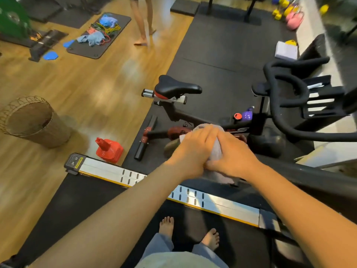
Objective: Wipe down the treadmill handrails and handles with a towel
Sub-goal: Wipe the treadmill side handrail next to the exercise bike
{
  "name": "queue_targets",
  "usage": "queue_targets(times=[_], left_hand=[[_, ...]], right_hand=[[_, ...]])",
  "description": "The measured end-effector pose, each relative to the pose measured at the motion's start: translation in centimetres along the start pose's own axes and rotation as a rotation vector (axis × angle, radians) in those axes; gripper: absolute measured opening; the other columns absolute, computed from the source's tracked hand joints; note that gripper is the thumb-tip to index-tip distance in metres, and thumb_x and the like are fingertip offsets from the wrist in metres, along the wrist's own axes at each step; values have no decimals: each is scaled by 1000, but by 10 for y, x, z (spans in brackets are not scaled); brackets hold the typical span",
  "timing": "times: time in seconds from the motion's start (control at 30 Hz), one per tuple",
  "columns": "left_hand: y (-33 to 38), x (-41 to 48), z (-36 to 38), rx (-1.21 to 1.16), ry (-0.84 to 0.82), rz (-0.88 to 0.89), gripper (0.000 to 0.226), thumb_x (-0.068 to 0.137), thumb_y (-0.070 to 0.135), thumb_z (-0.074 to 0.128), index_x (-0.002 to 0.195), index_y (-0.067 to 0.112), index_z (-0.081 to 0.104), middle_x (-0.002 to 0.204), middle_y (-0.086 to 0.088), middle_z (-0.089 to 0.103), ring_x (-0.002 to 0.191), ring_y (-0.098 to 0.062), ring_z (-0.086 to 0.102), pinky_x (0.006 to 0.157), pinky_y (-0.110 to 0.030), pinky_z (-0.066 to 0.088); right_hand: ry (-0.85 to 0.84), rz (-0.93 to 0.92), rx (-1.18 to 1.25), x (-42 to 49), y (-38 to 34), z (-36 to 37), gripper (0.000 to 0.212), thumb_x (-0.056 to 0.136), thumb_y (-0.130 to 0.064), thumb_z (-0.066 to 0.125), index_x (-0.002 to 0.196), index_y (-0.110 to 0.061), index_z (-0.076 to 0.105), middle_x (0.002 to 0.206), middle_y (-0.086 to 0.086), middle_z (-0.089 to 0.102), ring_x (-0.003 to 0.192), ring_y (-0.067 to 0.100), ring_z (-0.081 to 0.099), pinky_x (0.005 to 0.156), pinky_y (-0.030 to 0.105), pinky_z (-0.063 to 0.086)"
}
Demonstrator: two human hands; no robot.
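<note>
I stand barefoot on the treadmill belt (81, 200). A pale grey towel (216, 151) is bunched between both my hands, just above the dark treadmill handrail (309, 175) that runs off to the right. My left hand (193, 149) grips the towel from the left with curled fingers. My right hand (233, 155) wraps around it from the right, touching the left hand. A loose end of the towel hangs below the hands. The handrail under the hands is hidden.
A black and red spin bike (177, 89) stands just beyond the rail, its handlebars (286, 89) at the right. A silver side rail (212, 200) edges the belt. A red cone stack (109, 149) and a wicker basket (32, 120) sit on the wood floor. Another person's legs (143, 20) stand far back.
</note>
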State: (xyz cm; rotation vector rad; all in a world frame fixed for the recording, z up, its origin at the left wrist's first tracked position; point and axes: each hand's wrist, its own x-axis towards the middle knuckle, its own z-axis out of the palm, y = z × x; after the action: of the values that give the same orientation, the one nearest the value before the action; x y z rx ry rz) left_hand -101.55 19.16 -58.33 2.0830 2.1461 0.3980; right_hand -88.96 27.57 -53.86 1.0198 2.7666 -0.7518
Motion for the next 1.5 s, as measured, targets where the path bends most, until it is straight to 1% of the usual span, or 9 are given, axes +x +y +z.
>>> queue_targets(times=[0.33,0.43,0.6,0.77,0.93,1.07,1.13,1.27,1.5], left_hand=[[6,-58,45,-211,404,132,58,89,12,58,139,3,33,142,-14,39,131,-27,44,112,-43,38],[-25,-74,34,-272,378,-16,50,84,16,51,132,5,41,135,-15,50,124,-24,49,107,-34,43],[-72,-95,28,-421,209,-418,52,80,14,73,122,14,43,113,2,51,92,-19,62,66,-20,42],[-90,-85,11,-610,52,-645,106,71,25,83,152,25,14,144,9,38,126,-10,46,101,-28,44],[-89,-42,-27,-541,-208,-414,110,73,6,73,156,22,2,161,-5,19,145,-22,27,116,-35,28],[-74,-5,-25,-396,-330,-283,90,71,20,70,151,28,29,149,-4,41,138,-22,38,113,-44,35],[-50,7,-24,-272,-276,-225,71,69,37,71,136,26,48,133,1,54,127,-19,49,105,-40,42],[30,11,-14,-244,-75,35,85,75,25,71,150,18,30,153,-1,35,142,-20,28,117,-44,23],[73,9,11,-291,104,215,85,74,34,77,146,10,38,150,-8,40,134,-26,37,110,-44,34]], right_hand=[[453,-172,-429,-57,14,63,92,73,-30,78,148,-13,28,140,29,36,125,48,40,99,56,40],[394,-240,-436,-31,-21,72,93,77,-23,76,152,-22,21,147,26,29,135,46,30,102,58,37],[283,-355,-365,26,-77,85,52,90,-31,62,135,-25,39,135,11,43,117,35,46,88,47,46],[-1,-325,-545,70,-107,70,73,73,-45,72,136,-26,41,131,8,45,117,32,47,96,46,41],[-171,-51,-62,83,-84,32,76,69,-55,69,135,-28,45,125,3,60,110,26,58,90,38,47],[-112,12,103,51,-47,18,54,87,-56,56,129,-23,52,123,5,64,108,24,60,94,44,47],[-3,11,48,25,-25,15,49,91,-49,52,131,-19,53,124,7,62,111,25,58,95,42,46],[190,-26,32,-33,19,0,35,87,-34,60,119,-19,59,114,2,64,104,21,59,87,34,47],[147,29,-268,-92,58,-26,52,71,-33,77,115,-34,48,97,-7,43,92,15,44,78,36,45]])
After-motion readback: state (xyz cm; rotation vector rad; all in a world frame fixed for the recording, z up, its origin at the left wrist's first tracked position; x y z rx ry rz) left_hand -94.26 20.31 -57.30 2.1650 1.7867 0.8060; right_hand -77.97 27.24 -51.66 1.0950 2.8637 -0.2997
